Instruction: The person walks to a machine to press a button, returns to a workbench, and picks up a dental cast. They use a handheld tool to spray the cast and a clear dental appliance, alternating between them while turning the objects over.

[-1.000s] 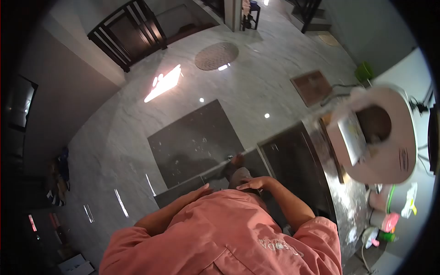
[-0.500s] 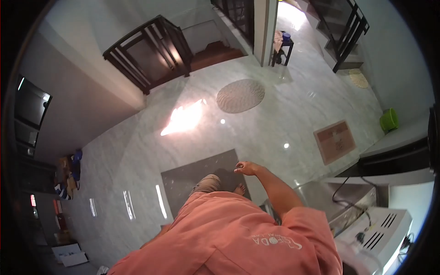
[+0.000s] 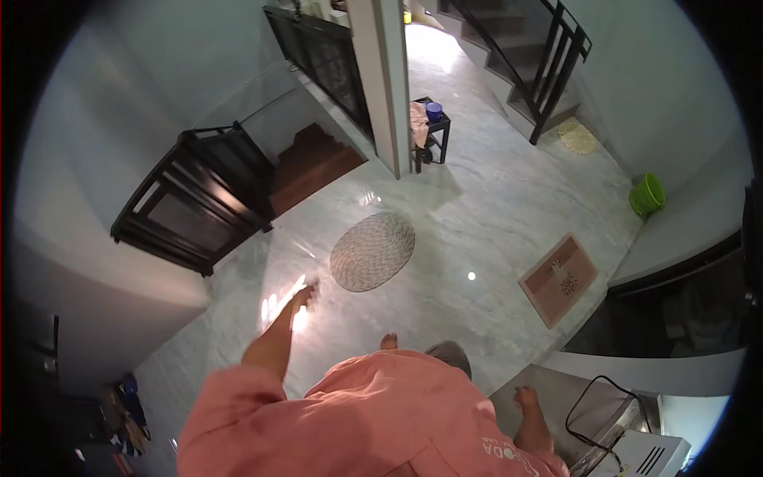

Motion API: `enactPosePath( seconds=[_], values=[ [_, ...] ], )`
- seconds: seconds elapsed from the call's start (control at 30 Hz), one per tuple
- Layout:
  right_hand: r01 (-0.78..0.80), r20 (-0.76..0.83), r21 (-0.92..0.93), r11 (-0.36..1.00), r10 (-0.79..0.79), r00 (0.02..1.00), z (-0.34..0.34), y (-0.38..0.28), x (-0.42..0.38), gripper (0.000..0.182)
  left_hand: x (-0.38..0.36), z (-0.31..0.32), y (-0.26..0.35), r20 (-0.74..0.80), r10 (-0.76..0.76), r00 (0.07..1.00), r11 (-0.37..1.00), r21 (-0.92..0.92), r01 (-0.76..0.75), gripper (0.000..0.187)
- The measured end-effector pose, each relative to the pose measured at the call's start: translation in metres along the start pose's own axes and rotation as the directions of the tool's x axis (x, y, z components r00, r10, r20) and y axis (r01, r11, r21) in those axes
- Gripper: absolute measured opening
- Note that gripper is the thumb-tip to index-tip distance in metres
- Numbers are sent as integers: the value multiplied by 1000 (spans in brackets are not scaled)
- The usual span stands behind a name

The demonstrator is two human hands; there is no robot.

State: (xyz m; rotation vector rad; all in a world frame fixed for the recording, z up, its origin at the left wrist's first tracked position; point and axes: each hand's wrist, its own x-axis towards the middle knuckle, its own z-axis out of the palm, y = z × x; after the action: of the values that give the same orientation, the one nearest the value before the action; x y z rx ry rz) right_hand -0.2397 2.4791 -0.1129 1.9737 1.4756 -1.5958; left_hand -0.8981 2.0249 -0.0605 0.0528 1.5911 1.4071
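Note:
My left hand (image 3: 304, 296) reaches forward over the marble floor (image 3: 429, 306), beside the oval woven mat (image 3: 372, 251). Its fingers are smeared by motion in front of a bright reflection. Low on the right, my right hand (image 3: 524, 396) hangs near the grey counter surface (image 3: 548, 405), its fingers loosely bent with nothing visible in them. One bare foot (image 3: 389, 341) shows ahead of my pink shirt (image 3: 373, 405).
A pinkish rectangular mat (image 3: 559, 280) and a green basket (image 3: 647, 195) lie to the right. Dark railings (image 3: 199, 203) flank brown steps at the left. A pillar (image 3: 381, 87), a small black stool (image 3: 443, 143) and a staircase (image 3: 509, 71) stand ahead. A black cable (image 3: 568, 417) loops at lower right.
The view has turned and moved forward; the oval mat is nearer and the grey floor mat is out of sight. My left arm has swung forward into view, my right arm back.

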Motion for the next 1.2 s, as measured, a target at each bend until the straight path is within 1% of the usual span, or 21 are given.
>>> enactPosePath(
  seconds=[0.03,0.1,0.17,0.2,0.27,0.3,0.37,0.43,0.47,0.5,0.53,0.67,0.77,0.83,0.97,1.0,1.03,1.07,1.1,1.17,1.2],
  values=[
    [7,-19,139,990,-5,1000,-15,27,5,28,71,-16,41,-332,-104,937,939,278,203,49],
    [-241,10,170,955,243,970,-23,68,35,32,120,26,177,-443,-57,895,960,222,171,40],
    [-94,161,-115,989,112,981,-45,62,24,34,172,65,256,-425,145,893,964,263,-31,46],
    [-99,153,-99,990,114,982,-48,37,6,34,198,85,280,-410,150,900,962,272,-36,46],
    [313,238,-78,947,-287,928,-48,-29,-27,35,246,127,309,-264,261,928,926,341,-163,47],
    [319,232,-85,944,-293,928,-57,-63,6,35,274,143,305,-218,257,941,933,309,-183,42],
    [-205,321,-1,979,194,927,-47,-131,95,35,333,159,249,-141,275,951,921,323,-219,36],
    [-251,357,356,900,117,927,-49,-215,159,29,355,190,186,-5,82,997,879,473,-70,28],
    [-163,155,170,972,137,978,-37,-276,193,26,357,202,149,18,74,997,797,600,-70,31],
    [8,170,49,999,-16,985,-39,-316,242,27,332,243,152,-197,-262,945,774,542,328,35],
    [143,89,-67,987,-137,987,-41,-387,243,28,342,232,102,-43,-174,984,636,758,145,46],
    [304,143,64,950,-311,940,-37,-601,294,29,374,227,60,-100,-118,988,727,669,155,44],
    [357,174,48,933,-359,917,-40,-695,326,29,443,231,79,-152,-64,986,794,591,143,42],
    [371,179,29,928,-370,912,-47,-754,348,29,532,269,134,-193,-24,981,832,540,127,41],
    [112,244,-93,989,-87,966,-89,-780,400,28,631,249,220,-309,-27,951,907,392,154,39],
    [57,189,-122,991,-34,981,-107,-800,426,28,697,279,359,-329,-311,892,934,70,351,39],
    [2,126,-129,992,14,992,-122,-797,437,28,750,281,410,-155,-100,983,863,478,164,31],
    [-46,135,-152,987,67,988,-131,-806,444,30,808,279,419,83,639,765,635,505,-585,24],
    [-82,141,-173,982,107,984,-141,-824,456,31,793,312,525,27,313,949,718,647,-255,28],
    [-112,155,-228,967,149,977,-158,-865,486,31,826,358,615,-177,193,965,980,-11,-199,22],
    [-152,152,-256,955,195,969,-162,-885,502,32,828,367,640,-192,191,963,980,-12,-197,22]
  ],
)
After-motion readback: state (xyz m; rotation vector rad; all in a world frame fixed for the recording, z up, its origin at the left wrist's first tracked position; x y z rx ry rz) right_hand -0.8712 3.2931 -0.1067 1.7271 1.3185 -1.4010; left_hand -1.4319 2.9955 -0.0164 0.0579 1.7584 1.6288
